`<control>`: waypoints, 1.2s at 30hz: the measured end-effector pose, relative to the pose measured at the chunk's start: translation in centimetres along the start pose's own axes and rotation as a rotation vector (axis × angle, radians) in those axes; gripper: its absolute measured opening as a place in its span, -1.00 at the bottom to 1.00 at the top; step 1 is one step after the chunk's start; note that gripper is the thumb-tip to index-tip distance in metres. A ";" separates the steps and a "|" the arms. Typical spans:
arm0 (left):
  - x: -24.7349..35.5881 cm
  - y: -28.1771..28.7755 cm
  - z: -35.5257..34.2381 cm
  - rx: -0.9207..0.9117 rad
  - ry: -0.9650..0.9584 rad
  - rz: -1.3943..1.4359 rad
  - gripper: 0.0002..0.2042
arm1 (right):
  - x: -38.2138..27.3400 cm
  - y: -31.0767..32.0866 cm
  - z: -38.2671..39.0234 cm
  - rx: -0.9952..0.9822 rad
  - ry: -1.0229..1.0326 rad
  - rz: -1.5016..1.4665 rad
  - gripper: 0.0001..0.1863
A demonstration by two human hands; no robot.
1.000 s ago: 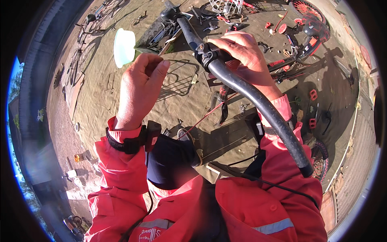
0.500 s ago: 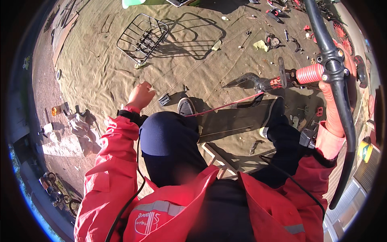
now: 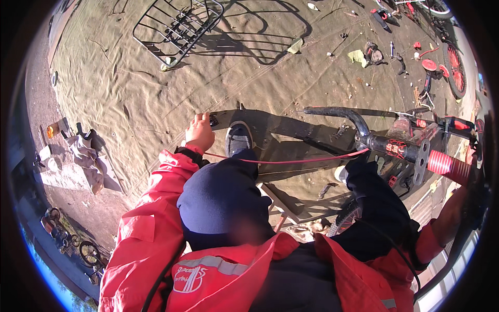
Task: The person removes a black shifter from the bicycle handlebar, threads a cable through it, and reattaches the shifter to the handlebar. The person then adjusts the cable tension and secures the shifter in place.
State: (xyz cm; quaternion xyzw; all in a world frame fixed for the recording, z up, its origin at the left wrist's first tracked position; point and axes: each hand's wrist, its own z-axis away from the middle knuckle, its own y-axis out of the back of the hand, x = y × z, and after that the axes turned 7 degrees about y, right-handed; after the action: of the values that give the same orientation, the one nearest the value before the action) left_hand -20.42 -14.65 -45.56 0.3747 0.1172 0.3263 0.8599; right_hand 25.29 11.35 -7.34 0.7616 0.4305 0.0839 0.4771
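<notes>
Down at the cloth, my left hand (image 3: 199,133) bends its fingers over a small black bicycle pedal (image 3: 213,120), which they partly cover. Just right of that lies my left shoe (image 3: 239,137). At the right edge, in deep shadow, my right hand (image 3: 470,155) is around the middle of the black handlebar (image 3: 468,213); most of its fingers are hidden. Below the bar comes a red ribbed sleeve (image 3: 449,167), then a perforated black plate (image 3: 422,161) and a black frame tube (image 3: 387,146). From the tube a thin red cable (image 3: 291,162) sags toward my left wrist.
A black wire rack (image 3: 179,26) lies on the wrinkled tan cloth (image 3: 125,99) ahead. Bicycle parts and a red-spoked wheel (image 3: 455,70) are scattered at the far right. Beneath me is a wooden stool (image 3: 280,204). Rumpled grey fabric (image 3: 83,148) sits at the left.
My left hand has moved forward and right onto the pedal. The handlebar and frame have swung right and nearer, with my right hand. The view has tipped down toward me.
</notes>
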 end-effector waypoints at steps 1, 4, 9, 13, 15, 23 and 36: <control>0.2 -0.2 -0.2 0.018 0.001 -0.046 -0.41 | 0.1 0.2 0.0 -0.003 -0.001 0.008 -0.50; 0.6 -0.3 -1.2 -0.016 0.022 -0.078 -0.47 | 0.2 1.0 0.0 -0.009 -0.008 0.039 -0.54; -0.4 0.0 -2.6 -0.053 -0.064 -0.072 -0.55 | 0.2 2.3 -0.3 -0.002 -0.017 0.083 -0.60; -1.3 1.8 -2.4 -0.209 -0.066 0.267 -0.45 | -0.1 2.2 -0.3 0.020 -0.009 0.087 -0.64; -0.9 3.8 -1.4 -0.147 -0.059 0.403 -0.48 | -0.5 1.8 -0.1 0.008 0.072 0.150 -0.65; 5.2 20.9 7.9 -0.251 -0.148 1.296 -0.70 | -1.8 0.6 0.0 0.079 0.047 -0.169 -0.04; 16.9 29.5 29.3 -0.207 -0.639 1.173 -0.44 | -3.4 1.3 2.7 0.379 0.285 -0.629 -0.25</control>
State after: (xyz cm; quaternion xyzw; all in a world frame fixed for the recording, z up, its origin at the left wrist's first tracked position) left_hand -8.42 -5.41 -3.30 0.3702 -0.3975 0.6219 0.5641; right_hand 25.45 6.87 -6.77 0.6479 0.7126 -0.0422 0.2659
